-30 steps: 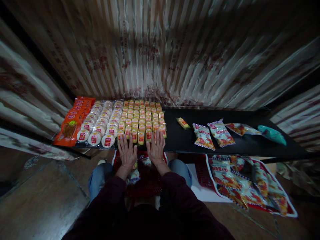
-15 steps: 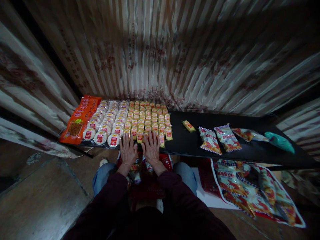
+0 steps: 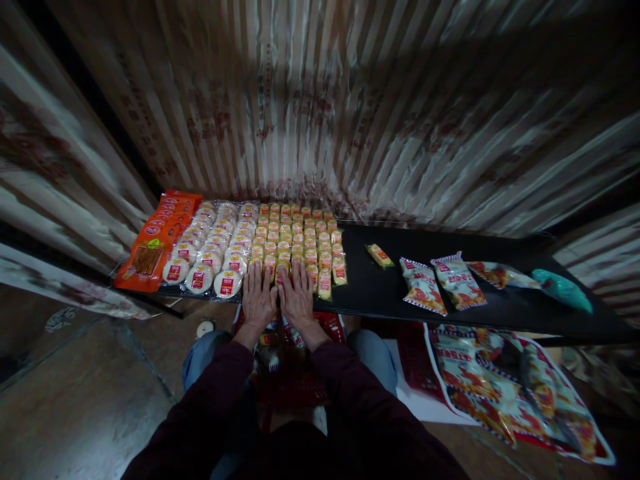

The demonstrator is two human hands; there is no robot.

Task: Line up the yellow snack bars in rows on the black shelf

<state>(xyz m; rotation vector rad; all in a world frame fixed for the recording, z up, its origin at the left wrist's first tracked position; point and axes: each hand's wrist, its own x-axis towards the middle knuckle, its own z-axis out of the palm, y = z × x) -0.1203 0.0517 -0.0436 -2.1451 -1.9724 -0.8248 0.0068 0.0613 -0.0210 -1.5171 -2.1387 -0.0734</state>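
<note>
Both hands rest at the front edge of a black shelf, palms down, against the near ends of rows of small yellow wrapped snacks. My left hand lies flat with fingers stretched forward, beside the round white wrapped crackers. Just to its right, my right hand is also flat, its fingertips over the nearest yellow packs. Neither hand grips anything. Orange packets lie stacked left of the round crackers.
On the shelf's right part lie a single yellow pack, white-and-red snack bags and a green packet. Below, a red basket holds several snack bags. Another red basket stands between my knees. Striped curtain hangs behind.
My right hand has shifted slightly left, closer to my left hand. Both stay flat at the near ends of the yellow packs. The view has tilted a little.
</note>
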